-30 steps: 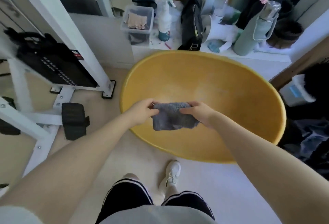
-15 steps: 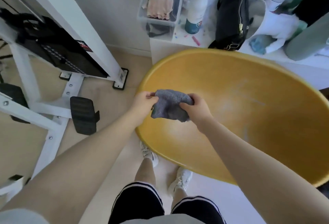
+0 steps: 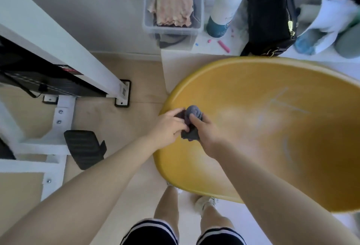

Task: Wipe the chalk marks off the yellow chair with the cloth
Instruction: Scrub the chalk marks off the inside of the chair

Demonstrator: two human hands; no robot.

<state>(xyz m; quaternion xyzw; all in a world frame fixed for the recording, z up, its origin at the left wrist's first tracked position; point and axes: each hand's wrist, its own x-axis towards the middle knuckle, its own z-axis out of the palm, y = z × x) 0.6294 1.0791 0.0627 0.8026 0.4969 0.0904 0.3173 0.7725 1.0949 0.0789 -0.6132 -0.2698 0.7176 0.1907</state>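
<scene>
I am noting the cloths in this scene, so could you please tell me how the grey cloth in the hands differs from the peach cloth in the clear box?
The grey cloth is dark and bunched into a wad; the peach cloth is pale and draped in ripples. The grey cloth is gripped by the left hand and right hand over the yellow chair; the peach cloth rests untouched in the clear box. Both are soft fabric.
</scene>
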